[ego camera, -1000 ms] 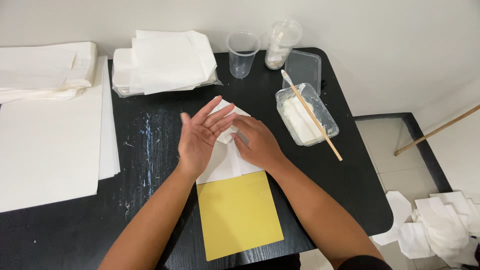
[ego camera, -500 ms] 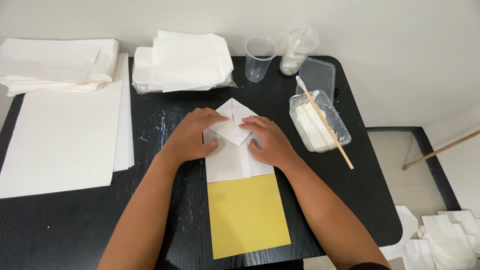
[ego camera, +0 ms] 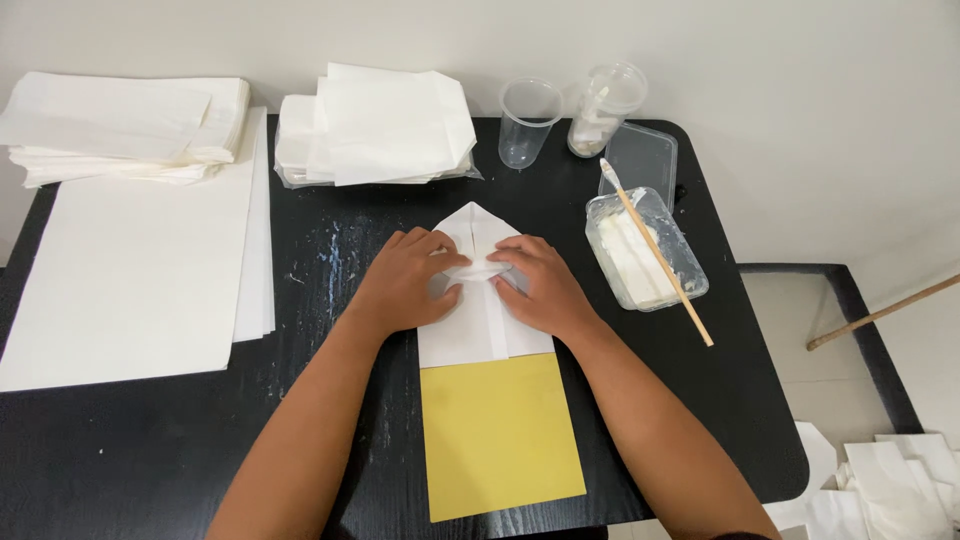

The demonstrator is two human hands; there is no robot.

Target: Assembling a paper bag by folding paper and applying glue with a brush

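A folded white paper piece [ego camera: 483, 320] with a pointed far end lies in the middle of the black table [ego camera: 700, 390]. Its near end overlaps a yellow sheet [ego camera: 498, 436]. My left hand [ego camera: 405, 282] lies flat on the left side of the white paper, fingers pointing inward. My right hand [ego camera: 534, 286] presses the right side, and the fingertips of both hands meet over the paper's centre fold. Neither hand grips anything; both press down on the paper.
A clear tub of white paste [ego camera: 645, 250] with a wooden stick [ego camera: 660, 270] across it stands to the right. A clear lid [ego camera: 640, 155], two clear cups [ego camera: 528, 122], stacks of white paper [ego camera: 375, 125] and large white sheets [ego camera: 130, 270] fill the back and left.
My left hand came down from raised and open to lying flat on the white paper. Both hands drew together over the fold. The camera view shifted slightly.
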